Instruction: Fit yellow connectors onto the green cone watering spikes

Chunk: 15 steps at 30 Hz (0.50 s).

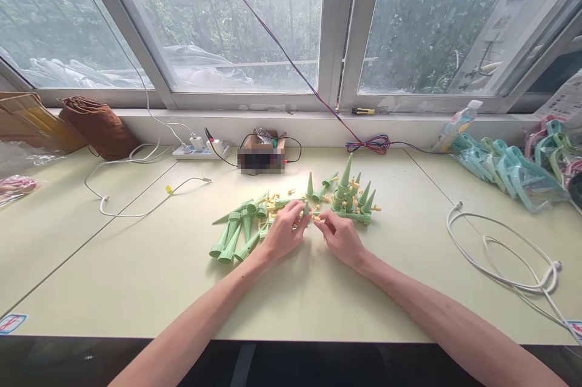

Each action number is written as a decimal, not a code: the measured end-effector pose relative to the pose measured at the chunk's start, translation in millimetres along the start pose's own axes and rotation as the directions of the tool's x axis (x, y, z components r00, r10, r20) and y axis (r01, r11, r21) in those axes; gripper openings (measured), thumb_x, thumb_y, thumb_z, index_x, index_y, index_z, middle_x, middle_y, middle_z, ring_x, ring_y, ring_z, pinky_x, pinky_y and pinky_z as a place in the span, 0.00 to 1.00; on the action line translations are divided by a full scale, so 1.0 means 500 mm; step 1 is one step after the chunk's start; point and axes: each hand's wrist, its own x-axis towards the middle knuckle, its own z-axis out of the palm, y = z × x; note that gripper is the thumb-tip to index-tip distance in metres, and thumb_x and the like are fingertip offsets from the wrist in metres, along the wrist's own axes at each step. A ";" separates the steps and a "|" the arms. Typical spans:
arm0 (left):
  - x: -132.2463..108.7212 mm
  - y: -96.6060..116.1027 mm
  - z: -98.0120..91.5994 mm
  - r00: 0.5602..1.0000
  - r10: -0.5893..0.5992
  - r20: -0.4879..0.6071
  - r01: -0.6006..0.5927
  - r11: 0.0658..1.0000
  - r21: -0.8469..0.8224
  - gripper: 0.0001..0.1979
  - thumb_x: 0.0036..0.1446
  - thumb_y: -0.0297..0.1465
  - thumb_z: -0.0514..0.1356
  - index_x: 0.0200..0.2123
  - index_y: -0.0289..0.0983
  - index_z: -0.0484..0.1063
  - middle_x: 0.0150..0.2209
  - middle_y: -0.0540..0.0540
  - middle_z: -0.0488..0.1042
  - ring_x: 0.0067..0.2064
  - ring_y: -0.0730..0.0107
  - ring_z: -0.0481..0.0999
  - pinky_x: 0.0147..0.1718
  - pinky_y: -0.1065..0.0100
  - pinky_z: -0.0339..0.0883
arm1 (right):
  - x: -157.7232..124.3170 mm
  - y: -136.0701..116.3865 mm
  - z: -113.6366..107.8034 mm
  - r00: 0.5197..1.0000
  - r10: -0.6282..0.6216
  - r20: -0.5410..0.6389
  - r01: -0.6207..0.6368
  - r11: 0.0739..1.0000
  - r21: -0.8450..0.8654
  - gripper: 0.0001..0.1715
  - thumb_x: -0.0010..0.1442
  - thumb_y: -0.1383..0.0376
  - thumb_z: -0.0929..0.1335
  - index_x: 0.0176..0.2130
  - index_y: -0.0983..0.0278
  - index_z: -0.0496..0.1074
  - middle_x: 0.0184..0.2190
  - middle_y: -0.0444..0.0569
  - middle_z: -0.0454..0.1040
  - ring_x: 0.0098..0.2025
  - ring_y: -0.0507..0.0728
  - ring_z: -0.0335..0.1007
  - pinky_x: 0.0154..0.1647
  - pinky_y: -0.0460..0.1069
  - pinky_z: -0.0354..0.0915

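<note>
My left hand (287, 230) is closed around a green plastic plant-watering spike (306, 210), its pointed tip upward. Pinched in the fingertips of my right hand (340, 235) is a small yellow valve (317, 218), right beside the spike; I cannot tell whether the two touch. To the left lies a heap of loose green spikes (231, 235), with small yellow valves (273, 202) among them, partly hidden behind my left hand. Beyond my right hand, a cluster of green spikes with yellow valves fitted (352, 193) stands and lies together.
Behind the work stand a small box (278, 143) and a power strip (200, 151). White cables (500, 278) lie at the right and left. Bagged green hangers (513, 168) and a bottle (457, 126) sit at back right, a brown pouch (97, 127) at back left.
</note>
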 end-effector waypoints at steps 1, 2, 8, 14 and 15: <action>0.000 0.000 0.000 1.000 -0.002 0.001 0.002 1.000 -0.001 0.06 0.65 0.28 0.53 0.34 0.38 0.66 0.35 0.47 0.68 0.28 0.73 0.65 0.29 0.69 0.63 | 0.000 0.000 0.000 1.000 0.001 0.004 -0.001 1.000 0.001 0.13 0.69 0.56 0.61 0.38 0.61 0.68 0.18 0.37 0.58 0.19 0.51 0.54 0.24 0.46 0.54; 0.000 0.000 0.000 1.000 -0.005 0.003 0.005 1.000 -0.002 0.06 0.66 0.28 0.53 0.34 0.38 0.66 0.36 0.47 0.68 0.28 0.73 0.65 0.29 0.69 0.63 | 0.000 0.001 0.000 1.000 0.001 0.007 -0.001 1.000 0.002 0.13 0.69 0.56 0.61 0.37 0.61 0.68 0.18 0.37 0.59 0.19 0.51 0.54 0.24 0.46 0.54; 0.000 -0.001 0.000 1.000 0.000 0.003 0.000 1.000 -0.005 0.06 0.66 0.28 0.53 0.34 0.38 0.66 0.35 0.47 0.68 0.27 0.73 0.64 0.29 0.69 0.63 | -0.001 -0.001 -0.002 1.000 0.006 0.019 -0.006 1.000 0.010 0.15 0.69 0.56 0.61 0.35 0.61 0.68 0.18 0.38 0.59 0.20 0.52 0.53 0.24 0.47 0.52; 0.000 -0.001 -0.001 1.000 -0.006 0.013 0.006 1.000 0.002 0.06 0.66 0.29 0.53 0.34 0.38 0.66 0.36 0.47 0.69 0.27 0.73 0.65 0.29 0.69 0.63 | 0.000 -0.002 -0.003 1.000 0.000 0.021 0.000 1.000 0.002 0.17 0.69 0.55 0.60 0.33 0.61 0.68 0.18 0.39 0.59 0.20 0.51 0.51 0.24 0.47 0.51; 0.000 -0.001 -0.001 1.000 -0.004 0.012 0.004 1.000 0.003 0.06 0.66 0.29 0.53 0.34 0.38 0.66 0.35 0.47 0.68 0.27 0.73 0.64 0.29 0.69 0.63 | 0.000 -0.002 -0.002 1.000 -0.003 0.021 0.003 1.000 0.000 0.18 0.70 0.55 0.60 0.32 0.61 0.68 0.19 0.39 0.59 0.20 0.51 0.51 0.24 0.47 0.51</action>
